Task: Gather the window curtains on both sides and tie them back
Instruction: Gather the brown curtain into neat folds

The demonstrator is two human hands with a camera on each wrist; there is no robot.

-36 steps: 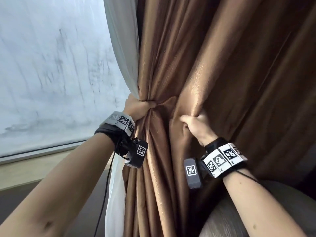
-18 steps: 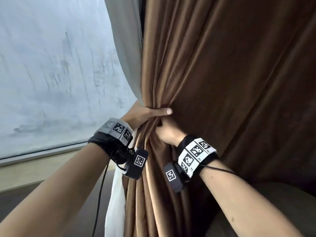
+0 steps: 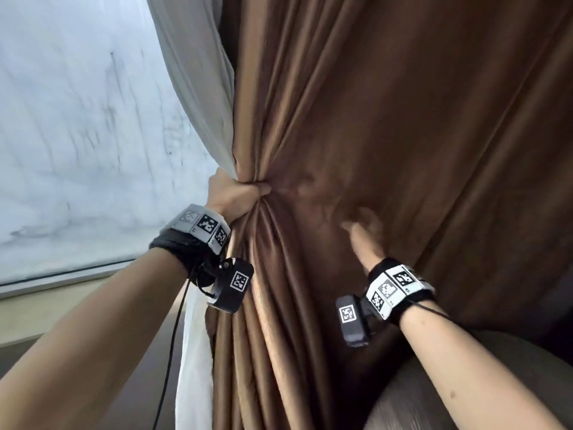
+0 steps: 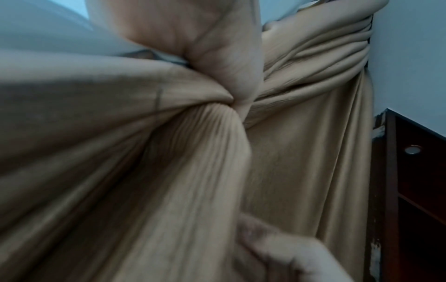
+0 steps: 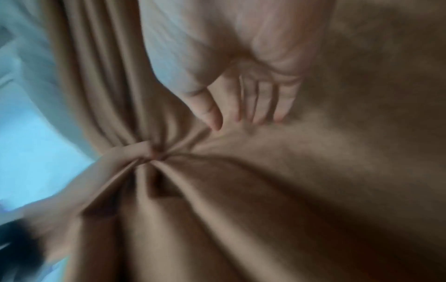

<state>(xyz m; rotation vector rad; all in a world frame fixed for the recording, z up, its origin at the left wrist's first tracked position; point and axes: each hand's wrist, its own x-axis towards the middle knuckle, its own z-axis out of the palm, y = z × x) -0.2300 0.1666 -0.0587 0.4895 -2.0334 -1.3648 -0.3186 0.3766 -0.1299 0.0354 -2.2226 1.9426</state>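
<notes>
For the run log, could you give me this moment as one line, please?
left hand: grips gathered brown curtain | right hand: open, fingers on loose folds | tie-back: not yet done

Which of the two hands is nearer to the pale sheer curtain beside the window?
Left. The left hand grips the brown curtain right at its edge, against the sheer curtain. The right hand lies open on the brown folds, farther to the right.

Quantities: one brown pleated fabric curtain [image 3: 356,119]; one white sheer liner curtain [image 3: 198,88]; two bare hands, left hand [image 3: 231,195] and right hand [image 3: 367,232]; two marker-tagged wristbands [image 3: 203,226].
</notes>
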